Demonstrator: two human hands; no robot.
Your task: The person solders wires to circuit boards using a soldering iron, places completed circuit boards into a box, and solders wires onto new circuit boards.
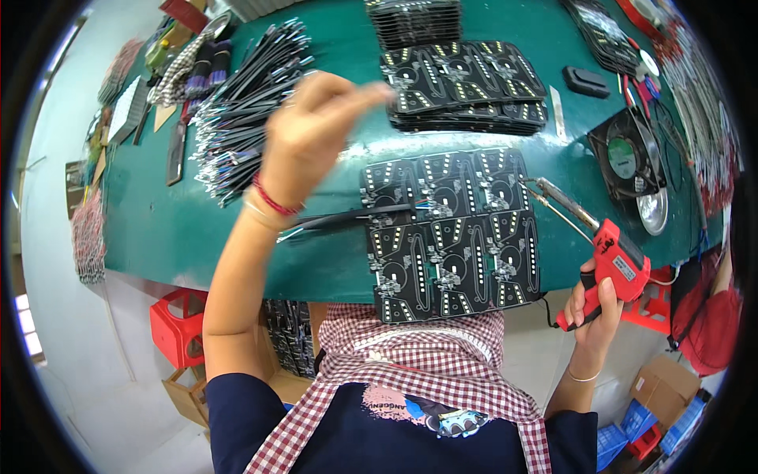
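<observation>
My right hand (598,310) grips a red soldering gun (621,265). The gun's metal tip and thin feed tube point at the upper right of a panel of black circuit boards (451,237), which overhangs the table's near edge. A black cable (347,216) lies across the panel's left part, its thin stripped wires on the board. My left hand (316,118) is raised between the heap of cables (253,107) and the stack of black boards (466,83). One finger stretches toward the stack; motion smears the fingers, and whether anything is in them I cannot make out.
A small fan (628,154) stands on the green table (316,265) at the right, beside a metal dish (653,212). Further back are a black case (586,81) and more stacked boards (414,24). Bundled wires (699,103) line the right edge. A red stool (178,325) stands lower left.
</observation>
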